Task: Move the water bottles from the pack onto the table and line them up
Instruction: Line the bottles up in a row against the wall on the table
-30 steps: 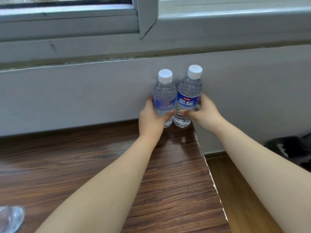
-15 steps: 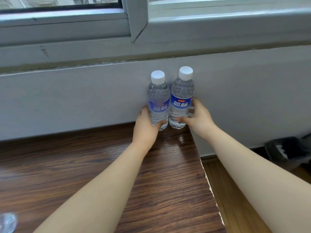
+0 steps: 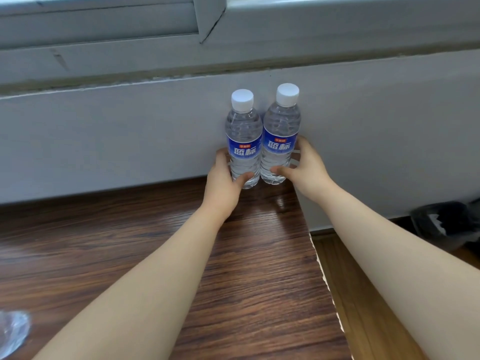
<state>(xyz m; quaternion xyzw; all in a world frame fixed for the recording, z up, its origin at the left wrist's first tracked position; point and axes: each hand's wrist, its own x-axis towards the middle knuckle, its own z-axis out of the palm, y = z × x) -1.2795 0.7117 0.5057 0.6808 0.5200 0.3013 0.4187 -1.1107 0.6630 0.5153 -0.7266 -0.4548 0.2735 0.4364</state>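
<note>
Two clear ribbed bottles, the left bottle point(image 3: 243, 141) and the right bottle point(image 3: 281, 136), stand upright and touching at the far edge of the dark wood-grain table point(image 3: 130, 255), against the grey wall point(image 3: 104, 141). The left hand point(image 3: 223, 185) has its grip curled round the left bottle's base, the right hand point(image 3: 306, 172) round the right's. Both bottles have come down since a second ago; they seem fully seated now.

Your dark wood-grain table point(image 3: 130, 255) carries two upright water bottles point(image 3: 243, 141), touching side by side at its far right corner, and crinkled clear plastic point(image 3: 11, 331) at its near left edge.
</note>
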